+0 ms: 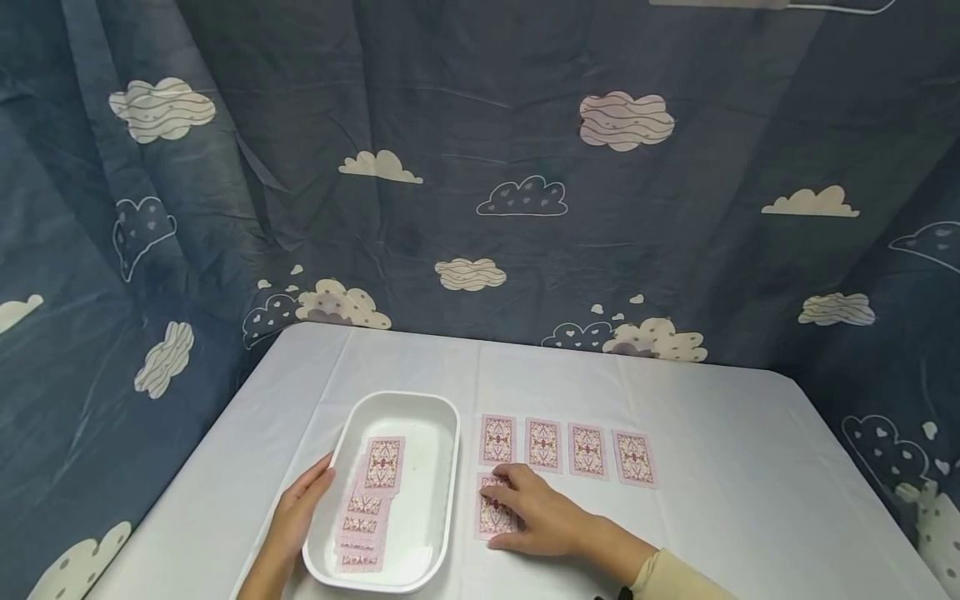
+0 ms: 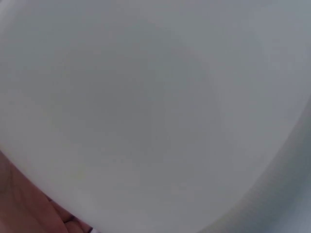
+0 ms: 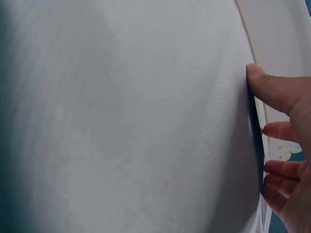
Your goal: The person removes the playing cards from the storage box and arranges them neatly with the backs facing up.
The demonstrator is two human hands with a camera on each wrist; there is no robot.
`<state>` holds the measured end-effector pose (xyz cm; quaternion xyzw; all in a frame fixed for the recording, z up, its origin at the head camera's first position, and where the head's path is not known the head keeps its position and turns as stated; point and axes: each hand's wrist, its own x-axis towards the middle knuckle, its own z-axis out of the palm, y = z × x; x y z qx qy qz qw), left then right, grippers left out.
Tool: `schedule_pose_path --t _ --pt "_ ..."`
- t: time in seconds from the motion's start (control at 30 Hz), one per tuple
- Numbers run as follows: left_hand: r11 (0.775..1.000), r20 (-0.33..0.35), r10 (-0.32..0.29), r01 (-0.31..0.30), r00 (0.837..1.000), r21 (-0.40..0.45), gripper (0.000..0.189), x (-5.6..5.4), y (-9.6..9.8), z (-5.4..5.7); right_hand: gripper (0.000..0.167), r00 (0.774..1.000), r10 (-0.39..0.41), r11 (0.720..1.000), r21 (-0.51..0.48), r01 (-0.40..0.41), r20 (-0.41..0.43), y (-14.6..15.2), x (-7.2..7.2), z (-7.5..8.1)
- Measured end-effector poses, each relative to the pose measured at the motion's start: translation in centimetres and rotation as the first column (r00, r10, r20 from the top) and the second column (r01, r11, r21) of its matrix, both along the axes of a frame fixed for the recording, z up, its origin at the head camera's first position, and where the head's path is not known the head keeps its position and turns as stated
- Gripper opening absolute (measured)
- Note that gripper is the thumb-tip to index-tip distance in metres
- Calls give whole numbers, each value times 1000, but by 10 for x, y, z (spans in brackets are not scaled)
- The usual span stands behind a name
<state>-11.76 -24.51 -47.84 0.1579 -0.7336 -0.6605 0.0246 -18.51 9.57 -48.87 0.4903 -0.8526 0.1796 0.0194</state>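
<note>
A white tray (image 1: 452, 492) stands on the left of the table, and several overlapping playing cards (image 1: 383, 467) lie in it with their pink patterned backs up. My left hand (image 1: 294, 508) holds the tray's left side. In the left wrist view the tray's pale wall (image 2: 146, 107) fills most of the picture, with part of the hand (image 2: 34, 204) at its lower edge. Right of the tray, my right hand (image 1: 543, 517) grips a single playing card (image 1: 495, 517) between thumb and fingers, low over the cloth. The right wrist view shows the thumb and fingertips (image 3: 277, 131) spread along a thin dark edge.
A row of several playing cards (image 1: 543, 444), backs up and spaced apart, lies just beyond my right hand. White cloth covers the table (image 1: 750, 500). A dark blue curtain (image 1: 480, 125) with cloud prints hangs behind and at both sides.
</note>
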Motion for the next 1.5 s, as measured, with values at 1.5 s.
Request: schedule_pose_path --t 1.5 --pt "1000 6 -6 6 1000 4 58 1 0 1 60 979 -105 987 -102 124 173 -16 -24 49"
